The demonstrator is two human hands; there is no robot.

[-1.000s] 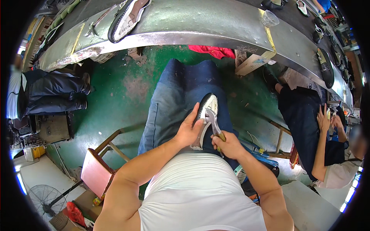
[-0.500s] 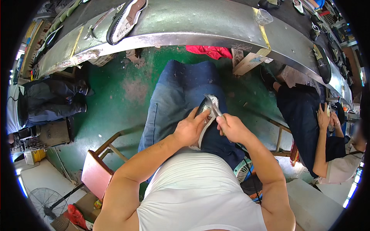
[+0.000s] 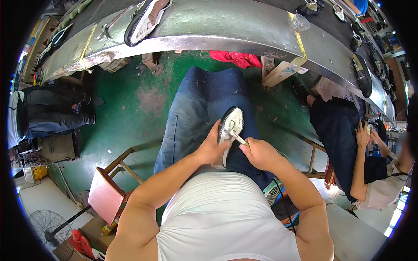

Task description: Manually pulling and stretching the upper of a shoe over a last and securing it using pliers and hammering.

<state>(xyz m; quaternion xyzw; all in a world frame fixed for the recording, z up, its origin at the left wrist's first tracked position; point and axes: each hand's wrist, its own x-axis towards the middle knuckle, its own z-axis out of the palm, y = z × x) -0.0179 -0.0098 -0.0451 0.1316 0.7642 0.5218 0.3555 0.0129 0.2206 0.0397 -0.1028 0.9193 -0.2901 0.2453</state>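
Observation:
A shoe (image 3: 234, 118), pale inside a dark stitched-looking rim, lies sole-up along my lap, its rounded end pointing away from me. My left hand (image 3: 212, 147) grips its left side, the fingers partly hidden against it. From the right, my right hand (image 3: 260, 153) is closed round the handle of a hammer (image 3: 237, 138). The hammer's metal head, slightly blurred, rests on or just over the middle of the shoe near my left fingertips; touching or apart, I cannot tell. The shoe's near end narrows toward my white shirt.
A metal-edged bench (image 3: 196, 42) crosses ahead, with another shoe (image 3: 146, 24) and a clear cup (image 3: 299, 22) on it. A co-worker (image 3: 361, 161) sits at right, another person (image 3: 54, 111) at left. A pink-seated stool (image 3: 106, 195) and a fan (image 3: 47, 224) stand at lower left.
The hammer head has swung from the shoe's far end down and left to its middle. The shoe's underside faces up more fully. My left fingers have shifted along its left edge.

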